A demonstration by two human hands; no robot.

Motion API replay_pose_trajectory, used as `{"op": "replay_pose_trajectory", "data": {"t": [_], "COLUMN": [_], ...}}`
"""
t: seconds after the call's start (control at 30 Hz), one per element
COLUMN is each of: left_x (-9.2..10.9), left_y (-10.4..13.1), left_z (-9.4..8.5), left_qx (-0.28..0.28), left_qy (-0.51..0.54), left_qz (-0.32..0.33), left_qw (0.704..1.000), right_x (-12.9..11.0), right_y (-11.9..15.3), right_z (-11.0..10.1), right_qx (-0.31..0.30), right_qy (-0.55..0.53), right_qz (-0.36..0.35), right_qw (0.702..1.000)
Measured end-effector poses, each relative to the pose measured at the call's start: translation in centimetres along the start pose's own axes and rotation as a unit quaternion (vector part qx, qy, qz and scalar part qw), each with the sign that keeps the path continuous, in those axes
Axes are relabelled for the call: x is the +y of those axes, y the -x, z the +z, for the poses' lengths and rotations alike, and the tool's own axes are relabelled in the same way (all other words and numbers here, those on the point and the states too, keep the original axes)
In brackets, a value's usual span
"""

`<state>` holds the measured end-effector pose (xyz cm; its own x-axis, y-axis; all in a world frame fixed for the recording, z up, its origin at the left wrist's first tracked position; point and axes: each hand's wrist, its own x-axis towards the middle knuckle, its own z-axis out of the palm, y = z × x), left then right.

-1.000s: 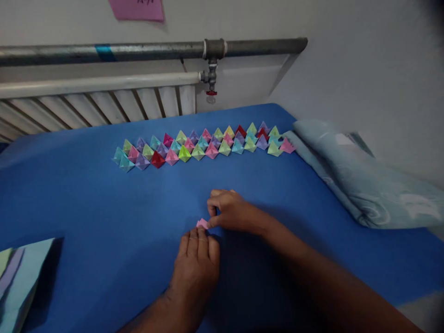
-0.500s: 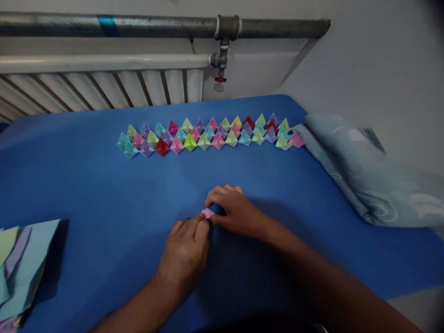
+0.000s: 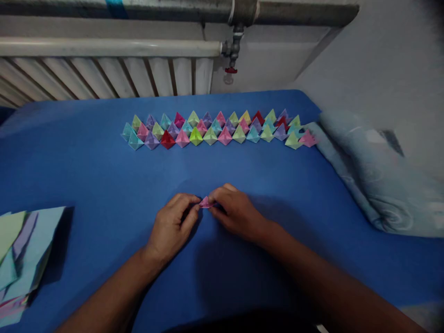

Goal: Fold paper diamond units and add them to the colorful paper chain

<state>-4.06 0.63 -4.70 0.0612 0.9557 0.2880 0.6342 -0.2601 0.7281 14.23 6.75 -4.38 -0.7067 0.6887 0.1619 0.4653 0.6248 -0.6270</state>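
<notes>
A small pink paper boat (image 3: pixel 205 202) is held just above the blue surface (image 3: pixel 114 185), stretched between both hands. My left hand (image 3: pixel 173 222) pinches its left tip between thumb and forefinger. At the opposite tip, the thumb and fingers of my right hand (image 3: pixel 236 210) are closed on it and partly cover it. Beyond the hands, several folded paper boats (image 3: pixel 225 136) in green, blue, pink, purple, red and yellow stand close together in long rows.
Loose sheets of coloured paper (image 3: pixel 38 249) lie stacked at the left edge. On the right a folded pale blue-green cloth (image 3: pixel 364 180) lies against the wall. A white radiator (image 3: pixel 114 48) and a metal pipe (image 3: pixel 294 13) with a red-handled valve (image 3: pixel 231 70) run along the back.
The pink paper has gone from a flat piece to an opened, peaked boat shape. My left hand has shifted left and up to its left tip. The camera view has tilted slightly.
</notes>
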Motion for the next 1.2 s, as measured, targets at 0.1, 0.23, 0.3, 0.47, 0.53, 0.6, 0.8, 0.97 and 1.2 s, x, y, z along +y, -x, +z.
{"op": "replay_pose_trajectory", "data": {"t": [0.1,0.23,0.3,0.47,0.53,0.6,0.8,0.97,1.2], "left_x": [0.0,-0.2,-0.4,-0.5,-0.4,-0.3,-0.5,-0.7,-0.8], "left_y": [0.0,0.0,0.0,-0.1,-0.2,-0.2,-0.2,-0.3,-0.5], "left_z": [0.1,0.4,0.6,0.8,0.9,1.0,1.1,0.7,0.1], "left_qx": [-0.011,-0.025,-0.028,-0.030,-0.028,-0.025,-0.026,-0.018,0.003], "left_qy": [0.019,0.027,0.023,0.005,-0.003,-0.008,-0.001,0.030,0.058], "left_qz": [0.016,0.020,0.017,0.020,0.026,0.031,0.036,0.026,-0.017], "left_qw": [1.000,0.999,0.999,0.999,0.999,0.999,0.999,0.999,0.998], "right_x": [0.4,0.6,0.6,0.4,0.4,0.4,0.5,0.7,1.0], "right_y": [0.0,0.1,0.1,0.1,0.0,0.0,0.1,0.1,0.2], "right_z": [0.5,0.5,0.4,0.3,0.4,0.5,0.4,0.1,-0.4], "right_qx": [0.024,0.045,0.054,0.052,0.052,0.052,0.046,0.044,0.060], "right_qy": [-0.006,-0.027,-0.041,-0.077,-0.073,-0.066,-0.067,-0.075,-0.037], "right_qz": [-0.042,-0.060,-0.067,-0.071,-0.064,-0.057,-0.045,-0.047,-0.036], "right_qw": [0.999,0.997,0.995,0.993,0.994,0.995,0.996,0.995,0.997]}}
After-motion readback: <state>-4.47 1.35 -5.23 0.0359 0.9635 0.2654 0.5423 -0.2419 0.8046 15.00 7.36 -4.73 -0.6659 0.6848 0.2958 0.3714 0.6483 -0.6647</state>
